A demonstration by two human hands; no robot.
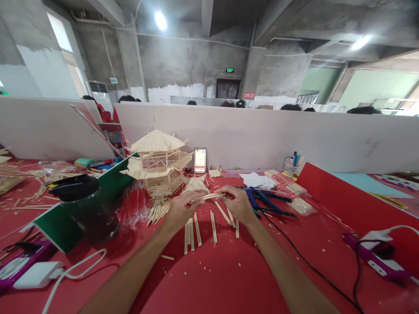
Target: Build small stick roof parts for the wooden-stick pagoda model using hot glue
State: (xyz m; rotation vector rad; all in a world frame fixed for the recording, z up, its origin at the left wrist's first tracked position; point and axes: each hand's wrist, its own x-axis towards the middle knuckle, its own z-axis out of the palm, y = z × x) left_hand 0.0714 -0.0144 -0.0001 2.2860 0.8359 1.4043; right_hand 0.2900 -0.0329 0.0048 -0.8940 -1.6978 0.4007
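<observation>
Between my two hands, a few thin wooden sticks [207, 197] lie level above the red table [209, 283]. My left hand [181, 210] pinches their left end, and my right hand [238, 203] grips the right end. Below the hands, several loose wooden sticks [189, 235] are spread on the tabletop. Behind my left hand stands a tiered pagoda model [157, 163] built from such sticks. A small stick roof [195, 183] sits just beyond the held sticks, partly hidden by my hands. A bundle of sticks [159, 210] rests beside my left wrist.
A dark bottle [90, 213] stands at left by a green board [59, 229]. Blue-handled tools, a glue gun and pliers by their look [268, 200], lie right, near packaged sticks [299, 200]. A black cable [304, 259] crosses the right side. Power strips [376, 257] sit at both edges.
</observation>
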